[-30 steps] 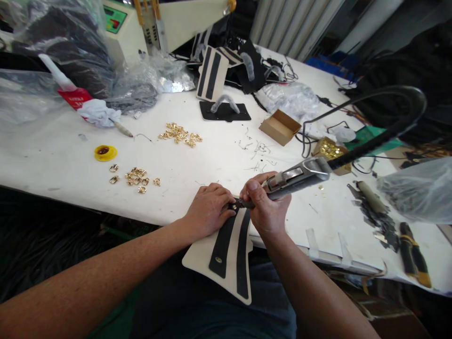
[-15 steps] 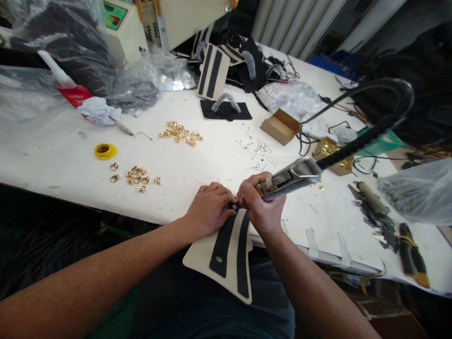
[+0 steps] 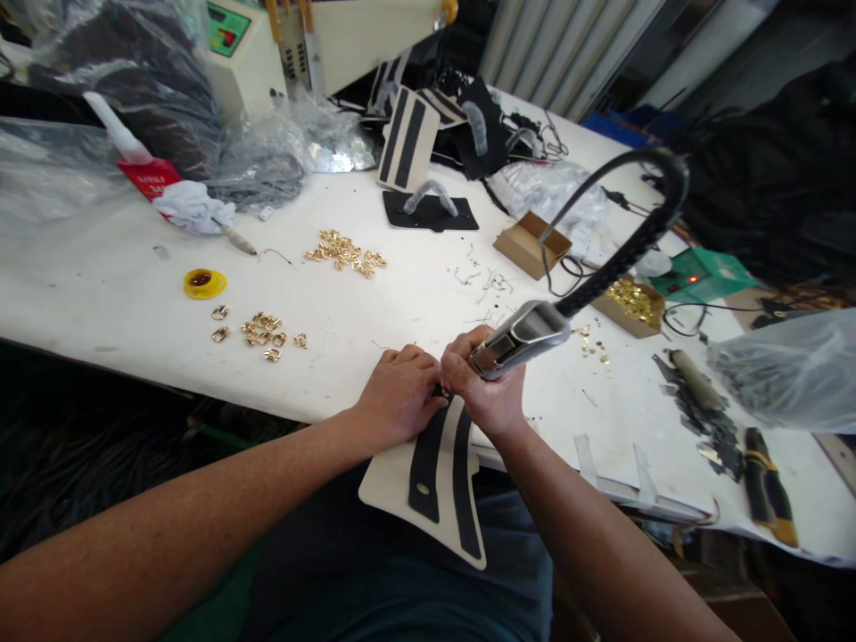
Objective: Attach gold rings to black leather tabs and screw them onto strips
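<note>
My right hand (image 3: 487, 385) is wrapped round a silver electric screwdriver (image 3: 518, 341), its black cord curving up and to the right. The tool's tip is hidden by my fingers at the panel's far end. My left hand (image 3: 401, 394) is closed on that end of a beige panel (image 3: 447, 455) with two black strips, thumb on top. The panel slopes from the table edge towards my lap. A gold-coloured fastener (image 3: 423, 489) shows at the near end of the left strip. Both hands nearly touch.
Gold-coloured clasps (image 3: 344, 252) lie in piles on the white table (image 3: 321, 357), near a yellow tape roll (image 3: 205, 283). To the right are a cardboard box of small gold pieces (image 3: 632, 303), a green box with a red light (image 3: 702, 275) and black-yellow pliers (image 3: 769, 486).
The screwdriver and its cord have tilted and shifted left, with my right hand slightly left too. The panel's near end has moved a little right. My left hand keeps its place.
</note>
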{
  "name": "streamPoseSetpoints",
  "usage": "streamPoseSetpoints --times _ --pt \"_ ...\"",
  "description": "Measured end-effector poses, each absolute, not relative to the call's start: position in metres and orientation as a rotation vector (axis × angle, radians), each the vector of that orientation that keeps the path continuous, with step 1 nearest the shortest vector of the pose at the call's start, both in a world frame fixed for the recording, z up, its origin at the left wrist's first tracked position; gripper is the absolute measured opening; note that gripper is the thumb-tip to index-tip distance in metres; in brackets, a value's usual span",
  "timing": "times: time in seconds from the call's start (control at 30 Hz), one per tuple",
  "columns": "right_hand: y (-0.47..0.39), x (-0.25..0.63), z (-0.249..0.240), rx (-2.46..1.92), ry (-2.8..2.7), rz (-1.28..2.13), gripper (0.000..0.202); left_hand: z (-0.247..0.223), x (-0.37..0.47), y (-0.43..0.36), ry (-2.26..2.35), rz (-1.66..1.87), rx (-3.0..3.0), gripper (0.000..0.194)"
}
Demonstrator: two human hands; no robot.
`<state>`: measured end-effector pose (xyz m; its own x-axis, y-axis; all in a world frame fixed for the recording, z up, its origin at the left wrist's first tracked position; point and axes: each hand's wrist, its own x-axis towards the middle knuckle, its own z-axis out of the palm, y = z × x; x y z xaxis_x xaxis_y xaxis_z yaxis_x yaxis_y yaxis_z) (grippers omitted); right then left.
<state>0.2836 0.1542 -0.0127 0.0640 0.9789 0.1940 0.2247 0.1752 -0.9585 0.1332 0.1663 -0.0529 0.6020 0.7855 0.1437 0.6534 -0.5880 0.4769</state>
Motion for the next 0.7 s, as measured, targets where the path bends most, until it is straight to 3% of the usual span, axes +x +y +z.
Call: streamPoseSetpoints --times 0.7 --pt "0.155 0.291 -0.019 -1.102 -1.397 0.988 0.049 -0.05 0.135 0.164 1.193 0.45 2.442 0.021"
